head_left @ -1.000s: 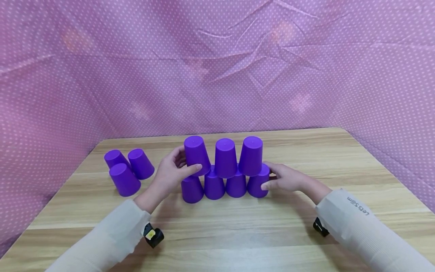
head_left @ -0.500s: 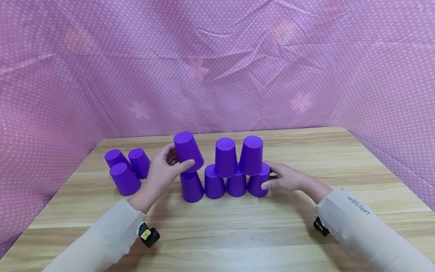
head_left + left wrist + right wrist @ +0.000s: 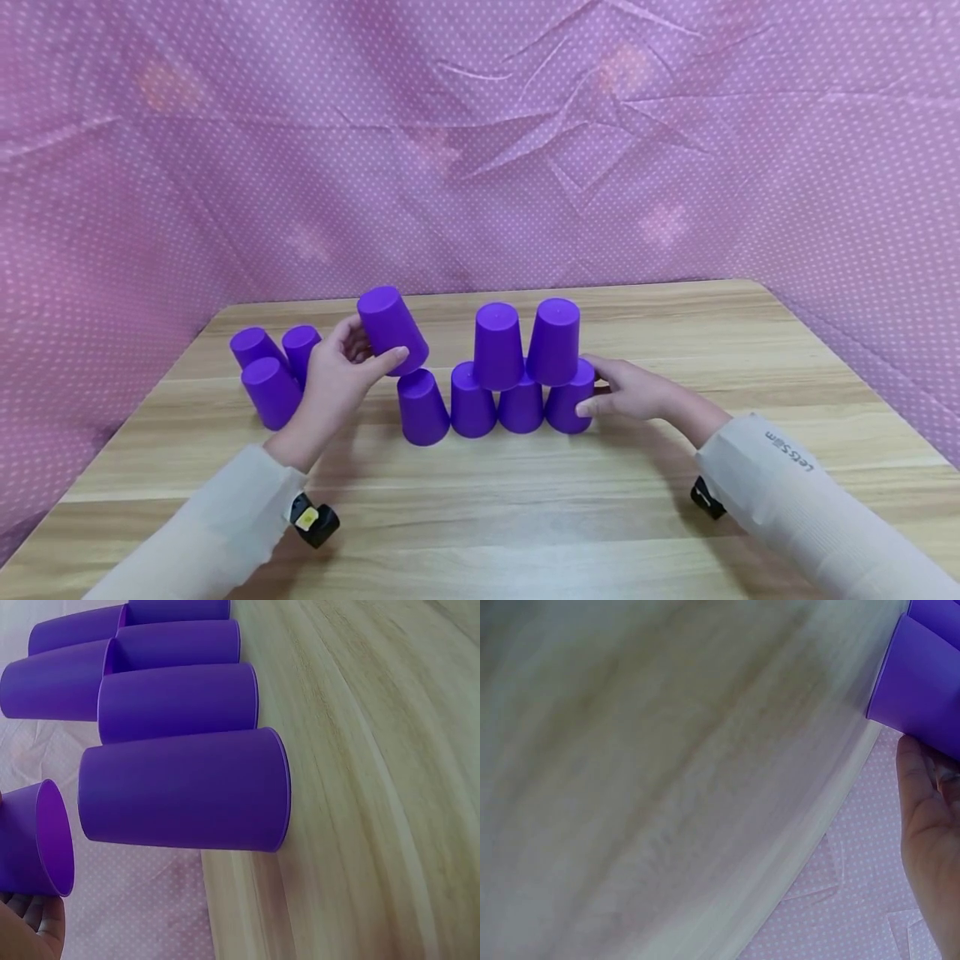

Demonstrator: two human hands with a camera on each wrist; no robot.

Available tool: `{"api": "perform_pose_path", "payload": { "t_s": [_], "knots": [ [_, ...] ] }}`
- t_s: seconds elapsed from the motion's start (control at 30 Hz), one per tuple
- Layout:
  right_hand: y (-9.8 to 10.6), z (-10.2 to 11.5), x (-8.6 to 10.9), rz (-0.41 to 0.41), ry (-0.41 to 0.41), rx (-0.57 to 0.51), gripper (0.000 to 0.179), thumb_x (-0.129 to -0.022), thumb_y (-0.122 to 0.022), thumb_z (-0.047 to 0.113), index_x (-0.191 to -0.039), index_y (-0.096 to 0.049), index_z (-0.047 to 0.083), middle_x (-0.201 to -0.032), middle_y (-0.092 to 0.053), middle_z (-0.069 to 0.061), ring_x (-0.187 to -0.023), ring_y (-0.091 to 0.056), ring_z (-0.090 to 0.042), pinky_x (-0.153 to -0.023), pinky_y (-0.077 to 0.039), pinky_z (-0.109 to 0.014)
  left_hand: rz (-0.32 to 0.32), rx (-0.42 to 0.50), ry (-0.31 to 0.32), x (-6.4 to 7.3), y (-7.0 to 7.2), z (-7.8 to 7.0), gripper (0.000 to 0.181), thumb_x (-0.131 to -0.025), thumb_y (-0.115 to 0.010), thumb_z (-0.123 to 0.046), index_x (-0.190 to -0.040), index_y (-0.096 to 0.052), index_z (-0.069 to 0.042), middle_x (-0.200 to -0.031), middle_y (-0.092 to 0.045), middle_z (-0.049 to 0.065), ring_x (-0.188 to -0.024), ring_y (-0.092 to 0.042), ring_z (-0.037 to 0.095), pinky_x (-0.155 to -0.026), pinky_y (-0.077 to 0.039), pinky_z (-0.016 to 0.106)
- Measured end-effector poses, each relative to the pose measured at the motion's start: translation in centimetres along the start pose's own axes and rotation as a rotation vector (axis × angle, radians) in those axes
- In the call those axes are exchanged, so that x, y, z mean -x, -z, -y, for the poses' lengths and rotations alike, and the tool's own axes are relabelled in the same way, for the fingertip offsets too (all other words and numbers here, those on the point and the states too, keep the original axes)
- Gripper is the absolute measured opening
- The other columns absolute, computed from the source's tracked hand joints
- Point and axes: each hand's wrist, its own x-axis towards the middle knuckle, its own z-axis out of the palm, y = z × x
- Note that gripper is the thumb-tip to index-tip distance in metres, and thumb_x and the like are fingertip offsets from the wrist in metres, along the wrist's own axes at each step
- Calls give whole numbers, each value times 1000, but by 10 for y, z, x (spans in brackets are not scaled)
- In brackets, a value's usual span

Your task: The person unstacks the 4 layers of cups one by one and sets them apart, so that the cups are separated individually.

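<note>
Several upside-down purple cups stand in a row at mid-table, the leftmost cup (image 3: pixel 423 408) slightly apart from its neighbour (image 3: pixel 472 402). Two more cups rest on top, a middle one (image 3: pixel 498 348) and a right one (image 3: pixel 553 343). My left hand (image 3: pixel 333 375) grips a raised, tilted cup (image 3: pixel 392 327) above and left of the leftmost cup, thumb in front. The left wrist view shows the held cup's open mouth (image 3: pixel 56 840). At the row's right end, my right hand (image 3: pixel 633 392) holds the lower cup (image 3: pixel 566 412) between thumb and fingers; the fingertips behind it are hidden.
Three more upside-down cups (image 3: pixel 270 393) stand close together at the left, one partly covered by my left hand. The wood-grain table (image 3: pixel 540 525) ends at a pink dotted cloth (image 3: pixel 480 183) behind and at the sides.
My left hand has taken the upper left cup off the row and moved it left and slightly up, tilting it more. The right hand and the other cups have stayed put.
</note>
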Motion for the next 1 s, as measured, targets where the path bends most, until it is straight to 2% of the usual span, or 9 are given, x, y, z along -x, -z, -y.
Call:
{"api": "perform_pose_path", "payload": {
  "t_s": [0.17,0.43,0.73,0.9,1.0],
  "knots": [
    [0,0,0,2,-5,-5,53,-84,-67,24,-128,-46,3,-119,-59,-12,-118,-50,-34,-102,-39,-50,-25,-25,10,3,7,2,67,-77,-75,-32,-131,-45,-6,-122,-58,11,-111,-54,20,-102,-43,33],
    [0,1,0,5,-9,-12,53,-84,-67,24,-128,-46,2,-119,-59,-12,-119,-50,-34,-102,-39,-50,-88,-92,-10,8,26,5,65,-79,-73,-32,-132,-45,-6,-120,-59,10,-100,-55,6,-90,-46,14],
    [0,1,-1,8,0,-6,53,-84,-67,24,-128,-46,3,-119,-59,-12,-118,-50,-33,-102,-39,-49,-167,-141,11,10,50,12,65,-79,-73,-31,-132,-45,-3,-122,-56,12,-97,-54,0,-84,-46,8],
    [0,2,0,6,-3,-6,53,-84,-67,24,-128,-46,2,-119,-60,-12,-118,-50,-34,-102,-39,-50,-229,-150,41,8,64,12,66,-79,-73,-31,-133,-44,-6,-116,-56,2,-97,-53,0,-88,-46,13],
    [0,3,0,3,-3,-6,53,-84,-68,24,-127,-46,2,-119,-60,-12,-118,-50,-34,-102,-39,-50,-293,-130,62,7,72,10,64,-78,-74,-28,-132,-45,-8,-109,-55,-6,-96,-52,0,-87,-46,13]
  ]
}}
